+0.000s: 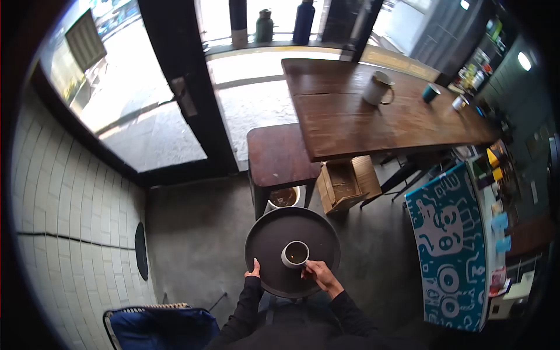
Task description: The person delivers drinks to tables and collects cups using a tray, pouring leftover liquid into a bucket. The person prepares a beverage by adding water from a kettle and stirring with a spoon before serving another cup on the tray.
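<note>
A round dark tray (267, 236) is level in front of my body. My left hand (254, 270) grips its left rim, thumb on top and fingers hidden beneath. On the tray, right of its middle, is a white cup (284, 261) with dark liquid inside. My right hand (321, 275) is closed at the cup's lower right side, where the handle would be; the fingers cover it. Whether the cup rests on the tray or is slightly raised, I cannot tell.
Ahead stands a wooden stool (280, 154) with a white bucket (298, 195) under it. A wooden table (344, 125) bears a mug (378, 88). Below it sits a cardboard box (364, 178). A blue chair (163, 329) is at lower left, a patterned teal counter (449, 251) at right.
</note>
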Demonstrator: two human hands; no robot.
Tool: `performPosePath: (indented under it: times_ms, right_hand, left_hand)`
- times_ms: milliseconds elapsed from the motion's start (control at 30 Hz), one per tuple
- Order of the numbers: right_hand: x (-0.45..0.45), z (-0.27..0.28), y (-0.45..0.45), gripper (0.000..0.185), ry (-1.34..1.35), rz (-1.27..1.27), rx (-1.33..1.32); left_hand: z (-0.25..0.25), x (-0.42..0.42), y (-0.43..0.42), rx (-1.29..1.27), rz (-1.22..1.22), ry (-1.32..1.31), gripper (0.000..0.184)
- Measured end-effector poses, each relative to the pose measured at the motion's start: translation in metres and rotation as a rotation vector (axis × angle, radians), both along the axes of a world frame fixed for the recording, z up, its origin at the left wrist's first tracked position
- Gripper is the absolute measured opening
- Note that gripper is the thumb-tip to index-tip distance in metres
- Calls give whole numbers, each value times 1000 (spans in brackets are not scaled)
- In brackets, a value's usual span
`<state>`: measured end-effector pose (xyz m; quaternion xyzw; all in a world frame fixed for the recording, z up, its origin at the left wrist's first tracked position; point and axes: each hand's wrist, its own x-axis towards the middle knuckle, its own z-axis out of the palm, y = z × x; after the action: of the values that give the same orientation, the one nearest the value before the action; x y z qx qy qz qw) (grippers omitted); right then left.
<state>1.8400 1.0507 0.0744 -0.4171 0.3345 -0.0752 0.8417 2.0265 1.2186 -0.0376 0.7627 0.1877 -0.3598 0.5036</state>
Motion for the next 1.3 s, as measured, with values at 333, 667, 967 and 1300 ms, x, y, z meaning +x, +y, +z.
performPosePath:
  times_ms: [333,667,967,1300]
  right_hand:
    - [-139,75,71,47,-17,-456,-331]
    - [-302,150,232,14,95,-912,-580]
    - [-456,165,332,16,1198,-1565,-1172]
    - [-604,103,373,63,561,-1969,-159]
  left_hand:
    - [75,-82,-49,-374,-512,78,73]
    - [117,-223,34,-491,-693,186,73]
    - [114,-340,48,-620,-892,109,56]
    - [137,-546,-9,-652,-1220,316,30]
